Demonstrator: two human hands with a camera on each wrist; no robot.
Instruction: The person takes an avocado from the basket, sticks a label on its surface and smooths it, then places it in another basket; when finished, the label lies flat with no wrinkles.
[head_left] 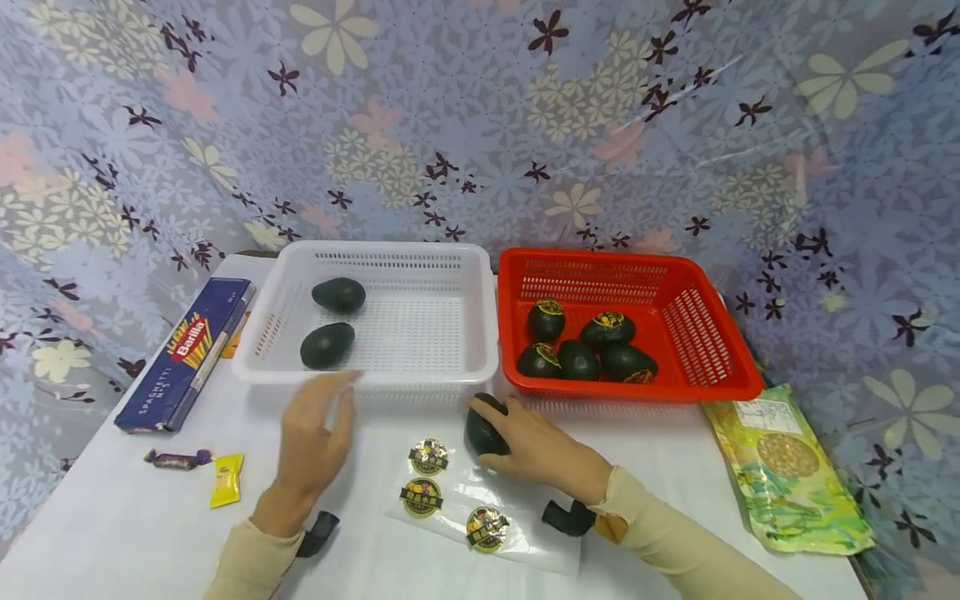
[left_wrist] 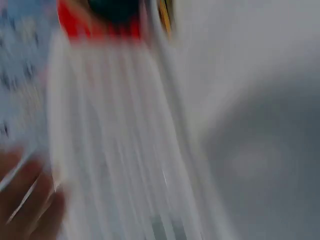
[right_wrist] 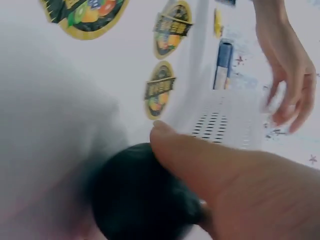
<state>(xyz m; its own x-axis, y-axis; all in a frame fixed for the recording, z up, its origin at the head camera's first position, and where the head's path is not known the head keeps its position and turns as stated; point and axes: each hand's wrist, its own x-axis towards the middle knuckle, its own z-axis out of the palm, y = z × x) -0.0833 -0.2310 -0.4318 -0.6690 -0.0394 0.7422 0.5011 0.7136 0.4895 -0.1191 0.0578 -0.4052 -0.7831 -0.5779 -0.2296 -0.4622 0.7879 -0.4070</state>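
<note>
My right hand point(head_left: 540, 446) grips a dark green avocado point(head_left: 484, 427) above the table, just in front of the gap between the two baskets. In the right wrist view the thumb point(right_wrist: 195, 155) lies along the avocado point(right_wrist: 140, 200). My left hand point(head_left: 315, 433) holds nothing, its fingers loosely bent near the front rim of the white basket point(head_left: 420, 377); it is blurred. Two avocados point(head_left: 327, 346) lie in that basket. Several avocados with round black-and-gold stickers lie in the red basket point(head_left: 697, 342). Below the hands is a clear sheet point(head_left: 525, 546) with three round stickers point(head_left: 422, 497).
At left lie a blue spaghetti box point(head_left: 183, 358), a purple-wrapped candy point(head_left: 177, 459) and a yellow candy packet point(head_left: 227, 481). A green-yellow bag point(head_left: 795, 467) lies at the right edge. Floral cloth point(head_left: 480, 125) hangs behind the baskets.
</note>
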